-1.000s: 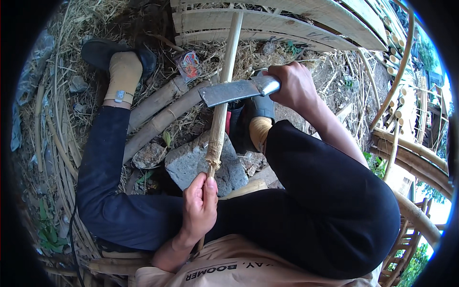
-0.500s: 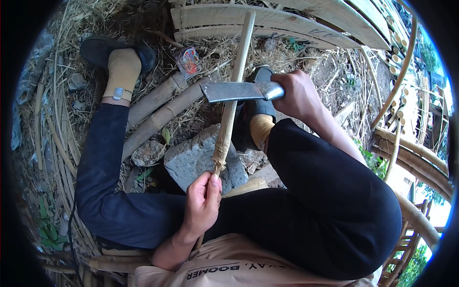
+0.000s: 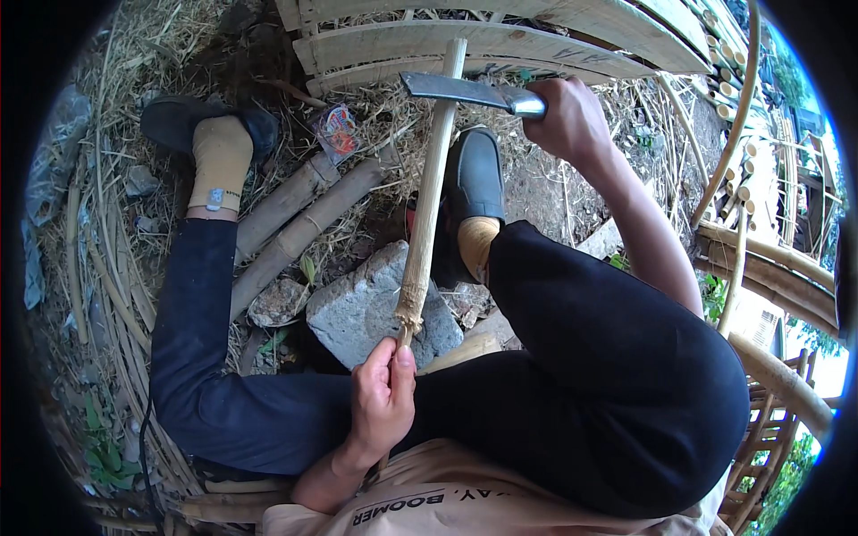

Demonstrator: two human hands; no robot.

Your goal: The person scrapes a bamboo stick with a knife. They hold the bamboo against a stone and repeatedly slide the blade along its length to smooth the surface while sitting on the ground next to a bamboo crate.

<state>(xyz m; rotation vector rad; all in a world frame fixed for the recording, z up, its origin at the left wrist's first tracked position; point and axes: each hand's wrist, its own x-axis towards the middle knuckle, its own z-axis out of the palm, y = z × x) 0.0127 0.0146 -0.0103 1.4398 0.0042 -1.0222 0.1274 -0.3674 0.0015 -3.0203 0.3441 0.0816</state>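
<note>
My left hand (image 3: pixel 384 397) is closed round the thin lower end of a pale bamboo stick (image 3: pixel 431 201). The stick slants up and away from me, with a rough, frayed node just above my fingers. My right hand (image 3: pixel 567 121) grips a machete (image 3: pixel 460 90) with a broad grey blade and a metal collar; its handle is hidden in my fist. The blade lies crosswise over the far part of the stick, close to its tip. Whether the edge touches the wood, I cannot tell. Below the stick's near half sits a grey stone block (image 3: pixel 357 304).
Two bamboo poles (image 3: pixel 299 228) lie on straw-littered ground left of the block, near a crumpled wrapper (image 3: pixel 337 132). A slatted wooden structure (image 3: pixel 483 43) stands at the far side. My bent legs (image 3: pixel 617 375) flank the work. Bamboo railings (image 3: pixel 773 255) rise at right.
My right hand has moved the machete away from me along the stick, from its middle toward the far tip. My left hand keeps its hold, slightly lower in view.
</note>
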